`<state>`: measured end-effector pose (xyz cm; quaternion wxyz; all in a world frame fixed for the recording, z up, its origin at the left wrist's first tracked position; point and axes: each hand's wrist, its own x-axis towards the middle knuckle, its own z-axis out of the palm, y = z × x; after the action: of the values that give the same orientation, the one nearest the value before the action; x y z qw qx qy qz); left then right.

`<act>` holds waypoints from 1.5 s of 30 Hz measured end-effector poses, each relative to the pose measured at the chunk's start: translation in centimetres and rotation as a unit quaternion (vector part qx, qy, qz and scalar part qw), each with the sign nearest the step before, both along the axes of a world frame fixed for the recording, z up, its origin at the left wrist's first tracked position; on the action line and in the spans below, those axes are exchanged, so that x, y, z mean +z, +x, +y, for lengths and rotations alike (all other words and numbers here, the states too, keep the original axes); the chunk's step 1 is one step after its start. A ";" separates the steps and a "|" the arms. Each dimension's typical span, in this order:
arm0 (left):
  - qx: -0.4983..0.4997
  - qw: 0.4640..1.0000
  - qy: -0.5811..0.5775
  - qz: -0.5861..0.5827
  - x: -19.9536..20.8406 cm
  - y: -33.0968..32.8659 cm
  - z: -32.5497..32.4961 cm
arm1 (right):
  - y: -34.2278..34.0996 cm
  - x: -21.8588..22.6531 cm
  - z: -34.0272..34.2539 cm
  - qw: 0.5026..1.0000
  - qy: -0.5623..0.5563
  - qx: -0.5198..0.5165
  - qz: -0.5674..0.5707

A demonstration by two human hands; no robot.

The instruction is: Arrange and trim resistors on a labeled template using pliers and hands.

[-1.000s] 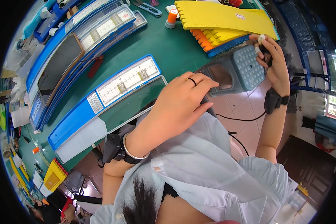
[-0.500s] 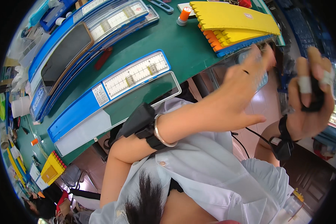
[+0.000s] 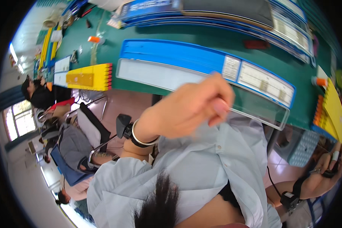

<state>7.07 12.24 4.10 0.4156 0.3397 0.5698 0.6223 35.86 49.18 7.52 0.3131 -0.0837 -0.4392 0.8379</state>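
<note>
My left hand [image 3: 193, 108], a little blurred, hangs over the near edge of a long, flat blue case [image 3: 171, 53]. Its fingers are curled in and nothing shows between them. The case lies open on the green table, its clear lid [image 3: 159, 74] folded toward me. Two small coil springs sit on the white ruled panel [image 3: 258, 78] at the case's right end. At the far right, my right hand [image 3: 332, 165] has its taped fingers stretched up by the yellow notched boards [image 3: 332, 110]; contact is unclear. A black piece [image 3: 329, 173] lies against its palm.
Behind the open case, similar blue cases [image 3: 155, 17] are stacked with a dark phone [image 3: 228, 11] on top. A red block [image 3: 256, 44] lies before them. Orange-capped bottles [image 3: 96, 39] and another yellow notched board [image 3: 89, 77] stand left. People sit beyond a chair [image 3: 93, 125].
The view has swung left. My left hand has moved from beside the notched boards to above the open case, its fingers now curled. My right hand is now lower, at the view's edge.
</note>
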 end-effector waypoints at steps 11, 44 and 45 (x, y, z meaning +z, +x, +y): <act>0.377 0.646 -0.230 0.622 -3.7 -8.6 -10.0 | -16.5 -1.9 -12.9 0.965 -0.016 0.146 -0.215; 0.601 0.634 -0.207 0.440 -6.9 -10.7 -10.5 | -20.5 -5.6 -15.9 0.894 -0.096 0.327 -0.291; 0.600 0.634 -0.208 0.441 -6.8 -10.7 -10.5 | -20.5 -5.6 -15.9 0.894 -0.096 0.328 -0.290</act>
<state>-3.65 1.72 -2.65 -0.2903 0.0612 0.8778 0.3760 15.32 33.23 1.92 -0.1302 -0.2043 -0.4304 0.8695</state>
